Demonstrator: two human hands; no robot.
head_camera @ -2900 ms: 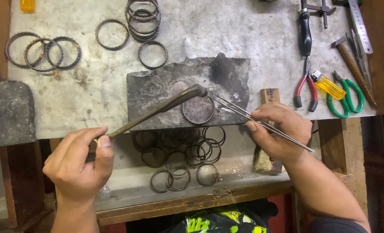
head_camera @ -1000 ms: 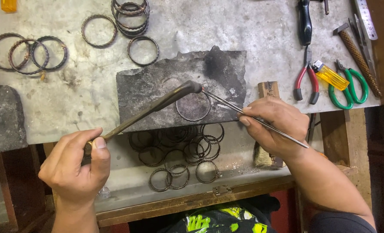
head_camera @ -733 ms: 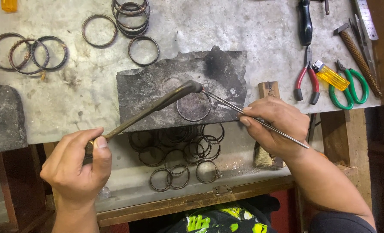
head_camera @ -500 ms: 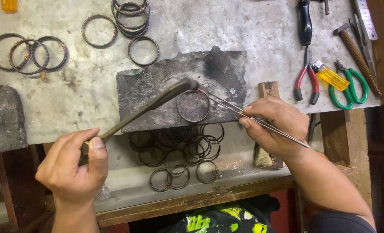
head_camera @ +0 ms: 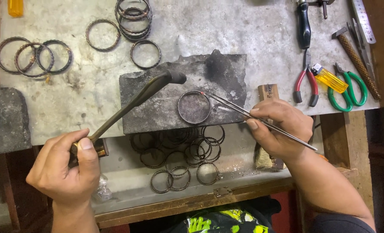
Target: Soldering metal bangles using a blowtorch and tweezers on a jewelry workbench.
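My left hand (head_camera: 66, 166) grips the handle of a long curved metal torch (head_camera: 136, 101). Its nozzle ends just left of and above a metal bangle ring (head_camera: 194, 107). That ring lies flat on a dark charred block (head_camera: 157, 108) on the workbench. My right hand (head_camera: 280, 127) holds long thin tweezers (head_camera: 244, 114). Their tips touch the ring's upper right edge, where a tiny red spot shows.
Several finished rings (head_camera: 133, 17) lie at the back of the bench (head_camera: 226, 30), more rings (head_camera: 179, 155) sit in the open drawer below. At the right are red pliers (head_camera: 306, 84), a yellow lighter (head_camera: 329, 78), green pliers (head_camera: 352, 88), a hammer (head_camera: 356, 56) and a brush (head_camera: 265, 155).
The torch nozzle has swung left and up, away from the ring. The ring and the tweezers stay in place.
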